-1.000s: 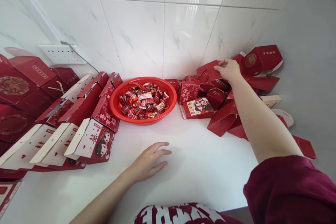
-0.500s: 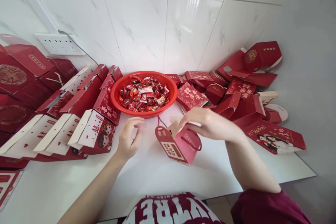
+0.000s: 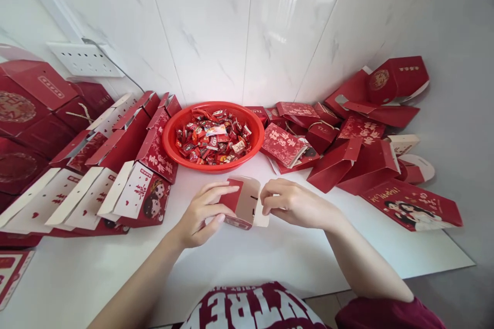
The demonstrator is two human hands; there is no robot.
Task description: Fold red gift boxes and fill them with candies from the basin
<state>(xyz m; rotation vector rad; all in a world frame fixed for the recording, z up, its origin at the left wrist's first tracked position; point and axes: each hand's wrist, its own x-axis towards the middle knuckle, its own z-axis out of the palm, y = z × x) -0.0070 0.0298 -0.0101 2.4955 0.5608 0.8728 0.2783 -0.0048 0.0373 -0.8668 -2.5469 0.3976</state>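
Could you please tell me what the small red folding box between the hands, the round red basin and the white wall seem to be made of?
The small red folding box: probably smooth printed card; thin flaps, pale inside.
The round red basin: likely slightly glossy plastic, judging by its evenly coloured, moulded-looking rim.
The white wall: apparently glazed tile, given straight joints and bright reflections.

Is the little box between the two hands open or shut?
Open: a pale flap sticks out from the box by the right hand instead of being tucked in.
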